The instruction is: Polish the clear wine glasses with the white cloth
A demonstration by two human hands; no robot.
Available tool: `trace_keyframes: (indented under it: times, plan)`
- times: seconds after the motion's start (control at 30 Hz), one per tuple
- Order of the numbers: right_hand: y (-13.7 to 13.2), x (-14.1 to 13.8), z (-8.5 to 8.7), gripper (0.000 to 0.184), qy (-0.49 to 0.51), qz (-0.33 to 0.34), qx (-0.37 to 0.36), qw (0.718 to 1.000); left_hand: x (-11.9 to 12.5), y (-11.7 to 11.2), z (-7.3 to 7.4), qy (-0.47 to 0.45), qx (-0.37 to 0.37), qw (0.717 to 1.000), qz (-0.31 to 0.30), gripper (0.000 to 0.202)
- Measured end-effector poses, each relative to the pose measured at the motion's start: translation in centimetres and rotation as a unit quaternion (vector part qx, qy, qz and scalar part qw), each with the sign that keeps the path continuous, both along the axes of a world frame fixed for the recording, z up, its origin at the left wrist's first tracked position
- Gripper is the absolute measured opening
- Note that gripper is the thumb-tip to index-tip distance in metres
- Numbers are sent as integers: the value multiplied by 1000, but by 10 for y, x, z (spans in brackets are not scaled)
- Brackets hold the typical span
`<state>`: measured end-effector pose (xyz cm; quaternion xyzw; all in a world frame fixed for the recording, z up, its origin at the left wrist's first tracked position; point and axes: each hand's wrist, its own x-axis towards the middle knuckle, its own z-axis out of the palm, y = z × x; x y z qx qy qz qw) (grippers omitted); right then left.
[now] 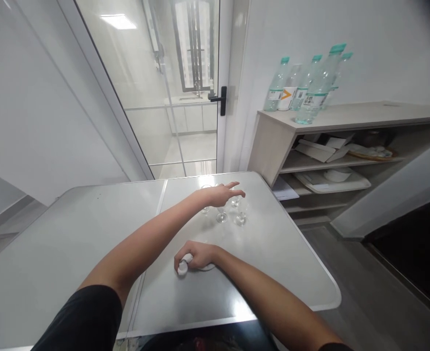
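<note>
My left hand reaches across to the far side of the table, over a small group of clear stemmed glasses. Its fingers are stretched out and apart, close to the rims; I cannot tell whether they touch. One glass stands to the right of the hand and another glass base shows below it. More glasses are partly hidden behind the hand. Nearer to me, my right hand is closed around a white object with a rounded end, low over the tabletop. Its kind is mostly hidden by the fingers.
The pale table has a seam across it and rounded corners. At the right stands a shelf unit with several plastic bottles on top and a tray inside. A glass door with a black handle is beyond the table.
</note>
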<state>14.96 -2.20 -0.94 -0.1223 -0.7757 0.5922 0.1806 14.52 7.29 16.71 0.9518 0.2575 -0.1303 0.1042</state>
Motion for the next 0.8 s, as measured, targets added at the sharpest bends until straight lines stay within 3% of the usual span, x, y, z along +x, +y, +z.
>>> trace_keyframes:
  times: [0.13,0.3,0.43,0.57,0.8]
  plan:
    - [-1,0,4,39,12,5,8,1000,3,2,2,-13,-12,1000,-18,91]
    - [-3,0,7,39,1,-2,6,1000,5,0,3,52,-18,998,-35,93]
    - [-2,0,5,37,2,-4,7,1000,9,2,-1,62,14,996,-56,78]
    - [-2,-1,5,36,-5,-5,-1,1000,8,11,-10,10,44,997,-64,62]
    - [-2,-2,1,39,-9,-10,-9,1000,-7,24,-18,-59,29,997,-36,50]
